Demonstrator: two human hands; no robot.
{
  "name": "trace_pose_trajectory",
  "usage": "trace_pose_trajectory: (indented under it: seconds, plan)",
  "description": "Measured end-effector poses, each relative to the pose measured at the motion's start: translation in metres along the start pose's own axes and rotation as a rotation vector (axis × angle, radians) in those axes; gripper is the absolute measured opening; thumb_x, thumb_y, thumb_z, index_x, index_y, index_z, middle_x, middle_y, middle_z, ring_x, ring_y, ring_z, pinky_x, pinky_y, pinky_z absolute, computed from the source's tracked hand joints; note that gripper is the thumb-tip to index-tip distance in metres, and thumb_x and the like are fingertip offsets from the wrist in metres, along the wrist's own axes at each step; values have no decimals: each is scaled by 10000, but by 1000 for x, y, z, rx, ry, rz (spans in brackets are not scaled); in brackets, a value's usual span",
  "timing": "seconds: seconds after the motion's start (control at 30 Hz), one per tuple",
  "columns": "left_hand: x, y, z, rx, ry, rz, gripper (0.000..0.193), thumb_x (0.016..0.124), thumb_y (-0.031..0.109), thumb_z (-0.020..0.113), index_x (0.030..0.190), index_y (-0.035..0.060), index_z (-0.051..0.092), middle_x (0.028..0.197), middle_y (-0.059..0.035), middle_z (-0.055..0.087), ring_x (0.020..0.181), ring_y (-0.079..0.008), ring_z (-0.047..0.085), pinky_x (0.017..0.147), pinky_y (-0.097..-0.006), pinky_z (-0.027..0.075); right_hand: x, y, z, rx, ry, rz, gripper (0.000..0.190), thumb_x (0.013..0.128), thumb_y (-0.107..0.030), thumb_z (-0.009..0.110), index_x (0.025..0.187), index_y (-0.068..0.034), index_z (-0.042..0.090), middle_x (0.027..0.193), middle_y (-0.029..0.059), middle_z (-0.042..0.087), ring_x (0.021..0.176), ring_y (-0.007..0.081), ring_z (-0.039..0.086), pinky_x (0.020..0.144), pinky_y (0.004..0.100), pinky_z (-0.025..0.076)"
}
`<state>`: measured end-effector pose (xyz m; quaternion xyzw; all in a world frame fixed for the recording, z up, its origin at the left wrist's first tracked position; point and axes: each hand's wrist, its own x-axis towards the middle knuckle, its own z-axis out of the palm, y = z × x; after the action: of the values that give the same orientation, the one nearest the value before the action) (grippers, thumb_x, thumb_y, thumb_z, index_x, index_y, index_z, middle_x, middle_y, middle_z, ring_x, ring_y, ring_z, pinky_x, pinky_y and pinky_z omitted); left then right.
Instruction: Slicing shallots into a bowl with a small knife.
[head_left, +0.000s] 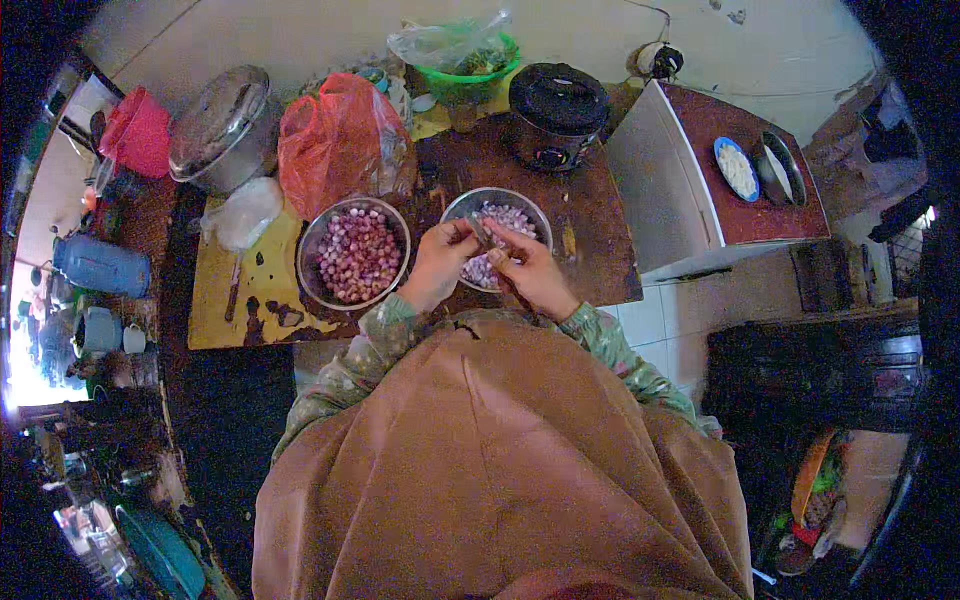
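Note:
My left hand (439, 264) and my right hand (538, 276) meet over the near part of a metal bowl (452, 209) of pale, chopped shallots or onions (511, 217). A small grey blade, seemingly a knife (478, 231), shows between the fingertips, and my right hand appears to grip it. The fingers of my left hand are pinched together by the blade; whatever lies between them is too small and hidden to make out. Just left of my hands, a second metal bowl (303, 262) holds many small reddish-purple shallots (358, 251).
Both bowls stand on a worn wooden table (600, 247). Behind them are a red plastic bag (337, 142), a lidded metal pot (225, 135), a green basin (469, 79) and a black-lidded cooker (559, 112). A clear bag (244, 214) lies left. Plates rest on a cabinet (705, 135) at right.

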<state>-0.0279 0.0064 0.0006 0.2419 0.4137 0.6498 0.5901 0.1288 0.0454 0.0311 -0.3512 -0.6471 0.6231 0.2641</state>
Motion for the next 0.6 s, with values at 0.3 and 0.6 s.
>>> trace_pose_trajectory:
  seconds: [0.3, 0.6]
  plan:
    - [-14, 21, 37, 589, 83, 214, 101, 808, 63, 583, 875, -10, 603, 818, -55, 613, 757, -115, 557, 697, -237, 449, 1, 4, -11, 319, 79, 104, 371, 811, -135, 625, 1169, -63, 556, 1165, 84, 552, 1051, 153, 498, 927, 279, 373]
    - [-6, 4, 24, 618, 115, 208, 63, 812, 63, 584, 816, 5, 609, 796, -31, 610, 744, -115, 551, 688, -261, 455, 1, 4, -12, 219, 60, 55, 353, 809, -143, 630, 1144, -53, 569, 1153, 62, 562, 1066, 151, 490, 932, 272, 370]
